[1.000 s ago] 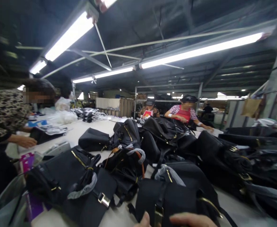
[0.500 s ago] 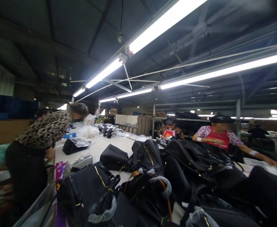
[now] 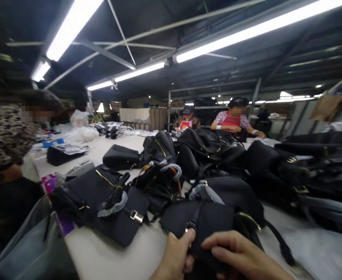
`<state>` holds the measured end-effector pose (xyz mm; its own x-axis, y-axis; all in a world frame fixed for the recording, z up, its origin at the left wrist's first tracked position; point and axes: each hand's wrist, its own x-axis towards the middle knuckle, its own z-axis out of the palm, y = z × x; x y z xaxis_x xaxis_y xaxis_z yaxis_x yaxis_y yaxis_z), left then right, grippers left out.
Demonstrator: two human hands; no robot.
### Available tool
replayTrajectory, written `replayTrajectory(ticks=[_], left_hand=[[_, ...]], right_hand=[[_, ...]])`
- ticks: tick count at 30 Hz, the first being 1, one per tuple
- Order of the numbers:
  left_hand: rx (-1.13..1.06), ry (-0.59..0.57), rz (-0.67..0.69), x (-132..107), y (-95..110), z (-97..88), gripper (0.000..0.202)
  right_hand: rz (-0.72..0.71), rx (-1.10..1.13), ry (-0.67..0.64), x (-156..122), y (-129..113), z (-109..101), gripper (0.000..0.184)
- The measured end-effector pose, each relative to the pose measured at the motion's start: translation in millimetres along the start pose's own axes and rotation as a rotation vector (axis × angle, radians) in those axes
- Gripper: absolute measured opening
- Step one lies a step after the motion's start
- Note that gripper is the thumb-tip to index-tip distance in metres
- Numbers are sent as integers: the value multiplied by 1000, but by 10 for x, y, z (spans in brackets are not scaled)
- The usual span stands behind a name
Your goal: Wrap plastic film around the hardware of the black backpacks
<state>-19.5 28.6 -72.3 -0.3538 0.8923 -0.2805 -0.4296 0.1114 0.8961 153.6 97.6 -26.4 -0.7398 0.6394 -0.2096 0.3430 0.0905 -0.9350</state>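
Observation:
At the near edge of the table lies a black bag [image 3: 214,217] with a flap, a strap and gold-coloured metal parts. My left hand [image 3: 176,252] is closed on its front, the thumb pressed by a small metal fitting at the strap's end. On the right side of the same flap, my right hand [image 3: 241,251] has its fingers bent and closed against the black material; the fingertips' undersides are hidden. Just left is another black bag [image 3: 95,194] with a gold zip, a clasp and a plastic-wrapped handle.
More black bags [image 3: 206,144] are heaped across the white table [image 3: 97,252]. Clear plastic [image 3: 325,249] lies at the right. A person in patterned clothing [image 3: 7,136] leans in at the left. Two people work across the table, one wearing a red apron [image 3: 230,120].
The view has tilted down and turned right. Both my hands have come into view, on the black bag in front.

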Motion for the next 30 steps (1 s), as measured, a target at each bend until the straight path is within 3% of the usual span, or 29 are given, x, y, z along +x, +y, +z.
replayTrajectory(ticks=[6, 13, 20, 26, 30], left_hand=[[-1, -66, -38, -46, 12, -46, 51], [-54, -148, -51, -89, 28, -119, 43], [-77, -272, -107, -67, 24, -204, 29], [-6, -446, -175, -97, 31, -334, 44], [-18, -488, -154, -112, 21, -369, 32]], right_hand=[[27, 115, -122, 36, -195, 60, 45], [31, 146, -160, 22, -140, 46, 37], [94, 162, -152, 30, -141, 35, 44], [183, 166, -149, -29, -136, 18, 52], [204, 169, -134, -44, -147, 17, 54]])
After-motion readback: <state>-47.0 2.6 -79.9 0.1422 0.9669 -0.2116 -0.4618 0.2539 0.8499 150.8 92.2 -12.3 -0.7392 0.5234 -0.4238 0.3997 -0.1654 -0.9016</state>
